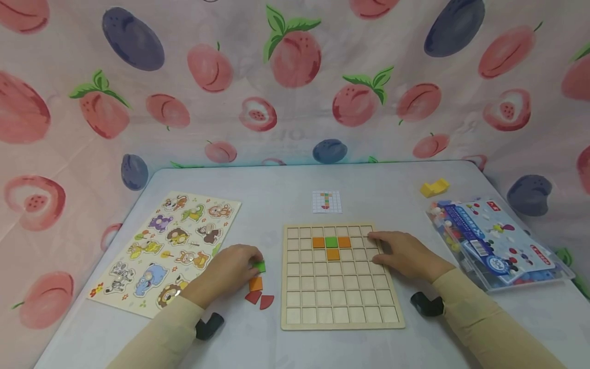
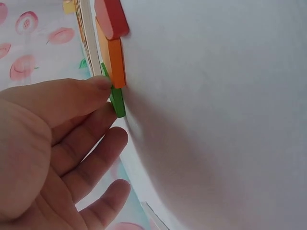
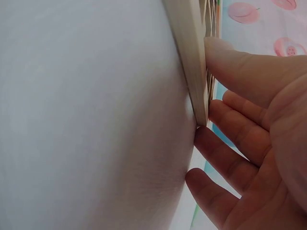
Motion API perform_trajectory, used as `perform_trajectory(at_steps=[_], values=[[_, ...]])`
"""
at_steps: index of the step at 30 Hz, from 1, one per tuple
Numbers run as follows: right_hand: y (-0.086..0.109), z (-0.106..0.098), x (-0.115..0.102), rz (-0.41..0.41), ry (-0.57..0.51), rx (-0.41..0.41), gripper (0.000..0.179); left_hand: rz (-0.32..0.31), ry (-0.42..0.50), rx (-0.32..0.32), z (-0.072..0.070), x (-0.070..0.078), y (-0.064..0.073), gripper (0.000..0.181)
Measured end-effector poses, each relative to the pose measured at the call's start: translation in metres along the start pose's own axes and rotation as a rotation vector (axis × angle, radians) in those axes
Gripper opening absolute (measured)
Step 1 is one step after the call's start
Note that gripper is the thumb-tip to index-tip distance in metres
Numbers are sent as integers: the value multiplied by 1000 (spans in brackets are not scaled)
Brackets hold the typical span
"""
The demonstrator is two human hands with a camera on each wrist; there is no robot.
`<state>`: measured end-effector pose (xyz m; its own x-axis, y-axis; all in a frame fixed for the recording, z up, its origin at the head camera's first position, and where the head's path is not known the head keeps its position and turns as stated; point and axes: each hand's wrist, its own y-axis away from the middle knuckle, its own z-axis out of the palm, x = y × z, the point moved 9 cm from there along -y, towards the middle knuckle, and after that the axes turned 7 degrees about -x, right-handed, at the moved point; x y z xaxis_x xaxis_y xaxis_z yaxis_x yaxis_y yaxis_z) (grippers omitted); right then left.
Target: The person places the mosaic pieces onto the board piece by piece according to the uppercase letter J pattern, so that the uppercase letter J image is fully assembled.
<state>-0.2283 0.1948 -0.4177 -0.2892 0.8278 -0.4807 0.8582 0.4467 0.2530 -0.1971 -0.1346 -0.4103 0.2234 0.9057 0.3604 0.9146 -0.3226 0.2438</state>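
My left hand (image 1: 230,267) pinches a green square tile (image 2: 118,101) between thumb and forefinger, on the table left of the wooden grid board (image 1: 341,326). Just below that tile lie an orange square tile (image 1: 255,283) and two red quarter-circle pieces (image 1: 266,302). On the board, a green tile (image 1: 331,242) sits between two orange ones, and another orange tile (image 1: 333,254) fills the cell beneath it. At the board's upper right edge rests my right hand (image 1: 405,254), its fingers loosely extended; the right wrist view shows the thumb (image 3: 235,64) against the rim.
A small pattern card (image 1: 327,202) lies behind the board. To the left is an animal picture board (image 1: 175,256), partly under my left forearm. A clear plastic case (image 1: 502,246) of small coloured parts stands at right, with a yellow piece (image 1: 435,187) behind it.
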Motion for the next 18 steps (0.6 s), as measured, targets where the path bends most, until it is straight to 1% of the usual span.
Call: perform_trajectory(at_steps=[4, 10, 18], values=[[0, 0, 0, 5, 2, -1, 58, -2, -3, 0, 0, 2, 0, 18], [0, 0, 0, -2, 5, 3, 58, 16, -26, 23, -2, 7, 2, 19], [0, 0, 0, -2, 3, 3, 58, 13, -3, 20, -2, 6, 2, 22]])
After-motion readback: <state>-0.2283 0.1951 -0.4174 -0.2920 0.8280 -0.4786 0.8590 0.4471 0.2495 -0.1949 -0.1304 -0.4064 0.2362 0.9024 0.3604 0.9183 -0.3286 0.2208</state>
